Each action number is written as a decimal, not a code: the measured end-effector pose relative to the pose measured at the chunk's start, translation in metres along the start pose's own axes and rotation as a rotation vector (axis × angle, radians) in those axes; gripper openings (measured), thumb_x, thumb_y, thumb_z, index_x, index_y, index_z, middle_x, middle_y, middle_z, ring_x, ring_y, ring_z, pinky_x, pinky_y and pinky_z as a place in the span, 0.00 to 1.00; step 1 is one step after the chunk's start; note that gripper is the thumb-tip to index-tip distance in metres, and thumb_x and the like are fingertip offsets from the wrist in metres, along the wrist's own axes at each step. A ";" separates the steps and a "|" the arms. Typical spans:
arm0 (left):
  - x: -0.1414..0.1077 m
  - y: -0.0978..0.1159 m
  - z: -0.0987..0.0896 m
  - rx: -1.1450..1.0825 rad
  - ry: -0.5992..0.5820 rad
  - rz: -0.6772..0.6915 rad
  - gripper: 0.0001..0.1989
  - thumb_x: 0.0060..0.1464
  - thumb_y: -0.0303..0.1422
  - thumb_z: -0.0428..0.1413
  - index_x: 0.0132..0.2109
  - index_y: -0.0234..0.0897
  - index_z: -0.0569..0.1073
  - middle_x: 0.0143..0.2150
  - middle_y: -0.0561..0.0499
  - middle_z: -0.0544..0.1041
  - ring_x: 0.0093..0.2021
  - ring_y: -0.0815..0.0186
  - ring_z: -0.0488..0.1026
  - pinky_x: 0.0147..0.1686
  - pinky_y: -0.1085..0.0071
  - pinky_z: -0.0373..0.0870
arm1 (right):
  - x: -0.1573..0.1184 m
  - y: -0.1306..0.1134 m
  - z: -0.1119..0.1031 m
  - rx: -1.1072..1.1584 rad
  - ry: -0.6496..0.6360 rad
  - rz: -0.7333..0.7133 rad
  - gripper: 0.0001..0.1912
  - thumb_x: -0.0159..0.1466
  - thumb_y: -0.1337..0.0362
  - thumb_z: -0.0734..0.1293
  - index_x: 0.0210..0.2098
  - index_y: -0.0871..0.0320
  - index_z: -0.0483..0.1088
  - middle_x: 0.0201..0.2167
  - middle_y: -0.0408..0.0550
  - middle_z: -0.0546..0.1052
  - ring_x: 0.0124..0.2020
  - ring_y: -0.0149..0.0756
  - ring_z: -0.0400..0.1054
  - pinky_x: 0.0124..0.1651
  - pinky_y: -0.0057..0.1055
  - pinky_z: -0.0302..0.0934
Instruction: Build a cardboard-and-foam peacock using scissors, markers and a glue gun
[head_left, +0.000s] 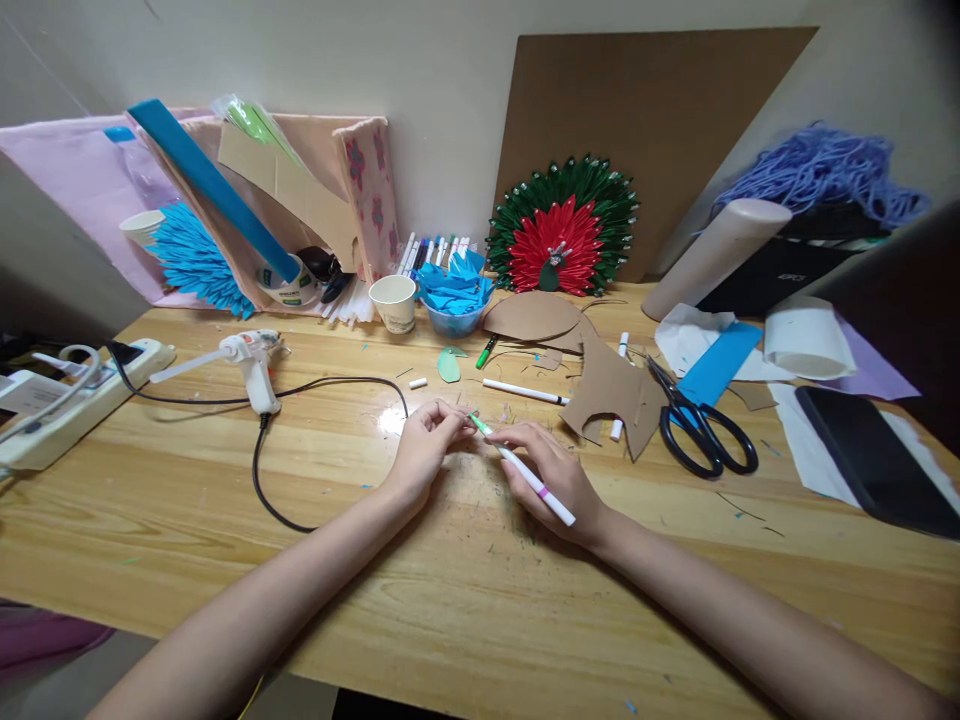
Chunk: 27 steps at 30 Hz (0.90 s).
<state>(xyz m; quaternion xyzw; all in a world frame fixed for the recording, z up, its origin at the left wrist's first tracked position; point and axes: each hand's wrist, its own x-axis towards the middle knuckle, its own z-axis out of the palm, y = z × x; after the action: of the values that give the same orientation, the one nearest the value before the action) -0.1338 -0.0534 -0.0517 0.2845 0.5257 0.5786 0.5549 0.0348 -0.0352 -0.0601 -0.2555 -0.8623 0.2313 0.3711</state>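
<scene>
My right hand (pixel 551 480) is closed round a slim white marker (pixel 541 490) with a purple band, held at a slant. The marker's front end points up and left toward my left hand. A bright green bit (pixel 480 425) shows there, and I cannot tell whether it belongs to the marker or is a separate piece. My left hand (pixel 427 440) is closed in a pinch beside it, with what it holds hidden by the fingers. Just beyond the hands lie a light green leaf-shaped cutout (pixel 448 366) and a small white cap (pixel 418 383).
Left: a white glue gun (pixel 255 370) with its black cord and a power strip (pixel 90 400). Right: cardboard offcuts (pixel 611 390), black scissors (pixel 705 430), a phone (pixel 885 455). Behind: a paper cup (pixel 393 303), a bowl of blue pieces (pixel 454 300), a red-green peacock craft (pixel 559 235).
</scene>
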 end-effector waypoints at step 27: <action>0.000 -0.010 -0.004 0.393 -0.326 0.102 0.10 0.53 0.36 0.53 0.29 0.33 0.67 0.24 0.52 0.71 0.26 0.71 0.69 0.31 0.72 0.67 | 0.002 0.011 -0.001 0.222 0.114 0.263 0.06 0.58 0.69 0.67 0.35 0.55 0.67 0.32 0.44 0.73 0.30 0.32 0.70 0.35 0.30 0.65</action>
<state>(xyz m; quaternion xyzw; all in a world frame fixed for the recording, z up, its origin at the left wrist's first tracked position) -0.1337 -0.0558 -0.0621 0.5025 0.5166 0.4393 0.5363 0.0372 -0.0260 -0.0653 -0.3359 -0.7683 0.3569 0.4118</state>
